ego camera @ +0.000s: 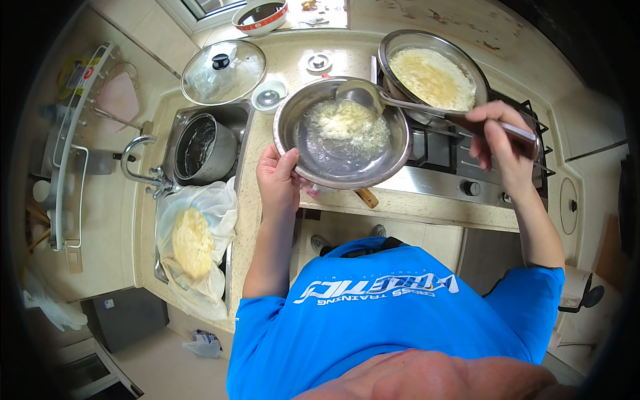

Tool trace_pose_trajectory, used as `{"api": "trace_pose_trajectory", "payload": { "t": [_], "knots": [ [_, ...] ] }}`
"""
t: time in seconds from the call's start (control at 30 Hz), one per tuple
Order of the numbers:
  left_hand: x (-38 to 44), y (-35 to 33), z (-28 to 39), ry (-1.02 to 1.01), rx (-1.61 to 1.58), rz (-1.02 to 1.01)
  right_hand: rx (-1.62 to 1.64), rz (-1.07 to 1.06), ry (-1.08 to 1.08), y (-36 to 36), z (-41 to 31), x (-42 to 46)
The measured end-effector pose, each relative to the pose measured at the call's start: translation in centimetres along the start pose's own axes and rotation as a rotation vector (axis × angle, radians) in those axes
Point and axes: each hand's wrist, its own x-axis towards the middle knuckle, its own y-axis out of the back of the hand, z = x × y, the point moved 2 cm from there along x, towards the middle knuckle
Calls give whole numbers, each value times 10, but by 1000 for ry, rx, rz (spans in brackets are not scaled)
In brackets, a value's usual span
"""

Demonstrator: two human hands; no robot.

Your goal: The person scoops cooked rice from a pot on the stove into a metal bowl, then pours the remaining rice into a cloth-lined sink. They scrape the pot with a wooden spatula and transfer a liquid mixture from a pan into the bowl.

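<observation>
My left hand (279,179) grips the near left rim of a stainless steel bowl (345,175), thumb on top. Clear liquid with a pale, foamy clump lies inside. My right hand (502,142) is closed round the handle of a metal ladle (359,96), whose scoop is over the clump at the bowl's far side. Beyond the bowl, a wide metal pot (435,75) on the gas stove holds a pale yellow, curd-like mass. A wooden handle (367,198) sticks out from under the bowl's near edge; what it belongs to is hidden.
At left, a dark pot (205,147) stands in the sink, beside a cloth (215,295) bearing a pale yellow mass. A glass lid (223,72), small white bowl (269,96) and metal-and-white round object (318,62) lie behind. The gas stove (435,185) is right; a red-rimmed bowl (260,17) of dark liquid stands by the window.
</observation>
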Motion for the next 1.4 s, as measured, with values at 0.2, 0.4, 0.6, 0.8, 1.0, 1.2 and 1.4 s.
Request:
{"api": "trace_pose_trajectory", "payload": {
  "t": [0.2, 0.4, 0.6, 0.8, 1.0, 1.2, 1.4],
  "knots": [
    [-2, -9, 1, -15, 9, 27, -511, -59, 745, 16, -23, -8],
    [-6, -9, -6, -12, 0, -36, -883, -23, 722, 61, 12, 13],
    [-15, -11, -13, 1, 2, -10, -953, -105, 616, 82, 58, 31],
    [-25, -22, -8, -8, 22, 41, -872, -120, 599, 84, 82, 39],
    [-32, -35, 6, -49, 58, 83, -719, -127, 359, 84, 98, 44],
    [-35, -41, 15, -70, 71, 40, -277, 134, 87, 97, 116, 52],
    [-34, -47, 21, -76, 88, 27, -41, 431, -165, 118, 129, 67]
  ]
}}
